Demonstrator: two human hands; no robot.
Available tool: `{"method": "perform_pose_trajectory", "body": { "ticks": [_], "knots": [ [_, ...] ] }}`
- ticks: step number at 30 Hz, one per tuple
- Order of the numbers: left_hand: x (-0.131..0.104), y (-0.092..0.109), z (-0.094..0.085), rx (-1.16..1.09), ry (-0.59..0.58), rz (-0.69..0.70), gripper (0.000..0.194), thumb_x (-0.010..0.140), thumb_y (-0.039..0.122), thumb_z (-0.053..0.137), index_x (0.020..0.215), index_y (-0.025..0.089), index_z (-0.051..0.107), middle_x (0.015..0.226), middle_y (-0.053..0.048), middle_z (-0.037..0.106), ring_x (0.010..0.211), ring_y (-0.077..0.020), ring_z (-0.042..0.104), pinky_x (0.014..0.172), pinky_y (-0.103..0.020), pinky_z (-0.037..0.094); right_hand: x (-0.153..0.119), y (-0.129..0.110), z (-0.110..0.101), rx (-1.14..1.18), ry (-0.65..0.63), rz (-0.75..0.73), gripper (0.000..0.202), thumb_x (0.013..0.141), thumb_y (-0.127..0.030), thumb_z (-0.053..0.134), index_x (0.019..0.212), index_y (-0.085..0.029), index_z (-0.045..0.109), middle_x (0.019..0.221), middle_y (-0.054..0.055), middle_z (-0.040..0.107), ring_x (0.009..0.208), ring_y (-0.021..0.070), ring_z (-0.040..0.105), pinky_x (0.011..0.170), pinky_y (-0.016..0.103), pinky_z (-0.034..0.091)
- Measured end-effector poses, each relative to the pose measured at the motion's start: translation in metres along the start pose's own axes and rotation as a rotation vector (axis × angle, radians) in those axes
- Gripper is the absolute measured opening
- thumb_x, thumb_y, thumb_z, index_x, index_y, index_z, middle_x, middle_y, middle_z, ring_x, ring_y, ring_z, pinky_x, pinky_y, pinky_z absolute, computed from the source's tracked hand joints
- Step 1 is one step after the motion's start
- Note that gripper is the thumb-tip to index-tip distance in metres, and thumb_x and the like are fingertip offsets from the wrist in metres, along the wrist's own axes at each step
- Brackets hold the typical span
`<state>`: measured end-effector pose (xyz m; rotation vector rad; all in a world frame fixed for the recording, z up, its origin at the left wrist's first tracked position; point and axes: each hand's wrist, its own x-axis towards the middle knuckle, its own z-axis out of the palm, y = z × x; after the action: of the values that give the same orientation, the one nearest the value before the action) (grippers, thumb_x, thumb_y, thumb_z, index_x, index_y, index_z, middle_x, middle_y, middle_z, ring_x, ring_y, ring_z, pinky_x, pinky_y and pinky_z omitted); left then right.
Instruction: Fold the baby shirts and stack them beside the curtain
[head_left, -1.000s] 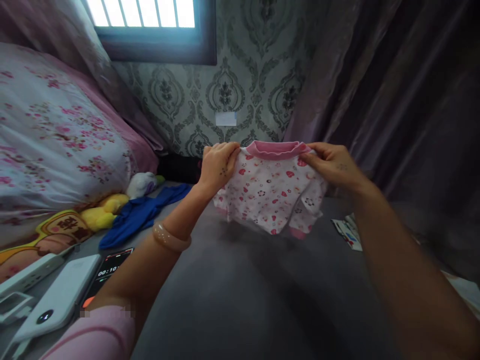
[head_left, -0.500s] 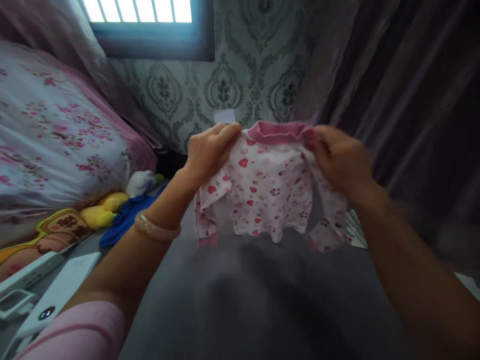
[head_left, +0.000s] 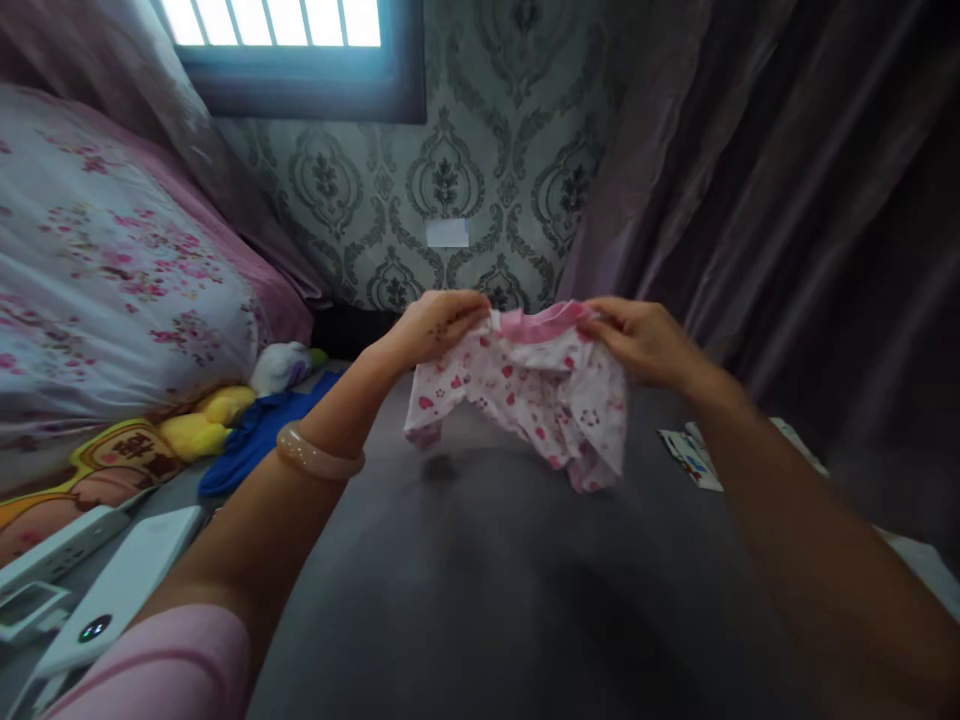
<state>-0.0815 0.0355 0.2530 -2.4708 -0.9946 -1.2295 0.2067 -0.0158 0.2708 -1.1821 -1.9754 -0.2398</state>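
Note:
A small white shirt point(head_left: 525, 385) with a pink collar and red and pink prints hangs in the air above a grey sheet point(head_left: 465, 580). My left hand point(head_left: 442, 325) pinches it at the shoulder on the left of the collar. On the collar's right side, the fingers of my right hand point(head_left: 637, 338) are closed on the cloth. The shirt's body is bunched and slanted, with its lower part swung to the right. A pale bangle point(head_left: 319, 452) circles my left wrist.
At the left lie a white power bank point(head_left: 120, 580), a power strip point(head_left: 60, 550), a blue cloth point(head_left: 262, 435), yellow plush toys point(head_left: 202, 425) and floral bedding point(head_left: 135, 270). Packets point(head_left: 694, 458) rest at the right, near dark curtains point(head_left: 750, 200). Patterned wall point(head_left: 495, 130) stands ahead.
Both hands have come lower and closer together with the shirt. The shirt, spread out before, is now crumpled and swung, its sleeves drawn inward. More of the packets at the right shows.

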Motion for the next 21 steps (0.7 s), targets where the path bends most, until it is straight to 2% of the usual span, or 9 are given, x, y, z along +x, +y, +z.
{"method": "perform_pose_trajectory", "body": {
  "ticks": [1, 3, 5, 7, 12, 16, 21],
  "knots": [
    [-0.001, 0.000, 0.000, 0.003, -0.019, -0.001, 0.029, 0.091, 0.034, 0.043, 0.100, 0.020, 0.067, 0.087, -0.003, 0.069, 0.079, -0.0148, 0.060, 0.070, -0.023, 0.044, 0.000, 0.000, 0.000, 0.006, 0.030, 0.004, 0.038, 0.091, -0.049, 0.047, 0.113, -0.025, 0.064, 0.095, 0.004, 0.071, 0.087, 0.0232, 0.064, 0.074, 0.034, 0.047],
    [-0.002, 0.002, 0.000, 0.028, 0.034, -0.037, 0.030, 0.092, 0.034, 0.042, 0.103, 0.021, 0.067, 0.090, -0.003, 0.069, 0.080, -0.0153, 0.061, 0.070, -0.024, 0.044, 0.000, 0.003, -0.002, -0.023, 0.097, 0.002, 0.036, 0.092, -0.048, 0.046, 0.114, -0.025, 0.064, 0.094, 0.004, 0.071, 0.084, 0.0219, 0.064, 0.073, 0.033, 0.047],
    [-0.003, 0.005, -0.001, 0.058, 0.107, -0.067, 0.030, 0.093, 0.034, 0.041, 0.105, 0.022, 0.067, 0.093, -0.003, 0.069, 0.082, -0.0162, 0.061, 0.071, -0.025, 0.044, 0.000, 0.005, -0.003, -0.036, 0.068, 0.014, 0.035, 0.092, -0.046, 0.048, 0.115, -0.026, 0.064, 0.089, 0.003, 0.071, 0.079, 0.0209, 0.064, 0.069, 0.031, 0.046],
    [-0.004, 0.008, -0.004, 0.081, 0.120, -0.063, 0.030, 0.093, 0.034, 0.042, 0.105, 0.023, 0.067, 0.095, -0.003, 0.069, 0.084, -0.0168, 0.061, 0.072, -0.026, 0.044, -0.002, 0.008, -0.004, -0.063, 0.021, 0.007, 0.034, 0.092, -0.044, 0.049, 0.115, -0.024, 0.064, 0.085, 0.003, 0.071, 0.076, 0.0205, 0.064, 0.067, 0.031, 0.046],
    [-0.008, 0.015, -0.016, 0.147, 0.125, -0.048, 0.029, 0.094, 0.036, 0.042, 0.109, 0.026, 0.066, 0.097, -0.003, 0.068, 0.086, -0.0171, 0.061, 0.071, -0.027, 0.044, -0.009, 0.006, -0.011, -0.157, 0.056, -0.089, 0.033, 0.095, -0.041, 0.045, 0.118, -0.024, 0.061, 0.100, 0.005, 0.070, 0.086, 0.0218, 0.065, 0.074, 0.034, 0.048],
    [-0.015, 0.023, -0.029, 0.215, 0.141, -0.022, 0.029, 0.095, 0.036, 0.042, 0.111, 0.028, 0.064, 0.094, -0.003, 0.066, 0.084, -0.0164, 0.061, 0.068, -0.026, 0.043, -0.015, -0.005, -0.024, -0.330, 0.100, -0.131, 0.034, 0.097, -0.042, 0.040, 0.123, -0.028, 0.058, 0.115, 0.007, 0.067, 0.099, 0.0234, 0.062, 0.078, 0.034, 0.048],
    [-0.026, 0.039, -0.048, 0.253, 0.165, 0.005, 0.028, 0.094, 0.035, 0.043, 0.113, 0.028, 0.063, 0.088, -0.003, 0.066, 0.081, -0.0166, 0.060, 0.066, -0.025, 0.041, -0.031, -0.019, -0.042, -0.620, 0.172, -0.121, 0.043, 0.099, -0.046, 0.034, 0.130, -0.024, 0.054, 0.110, 0.008, 0.067, 0.091, 0.0214, 0.064, 0.063, 0.030, 0.044]
  ]
}}
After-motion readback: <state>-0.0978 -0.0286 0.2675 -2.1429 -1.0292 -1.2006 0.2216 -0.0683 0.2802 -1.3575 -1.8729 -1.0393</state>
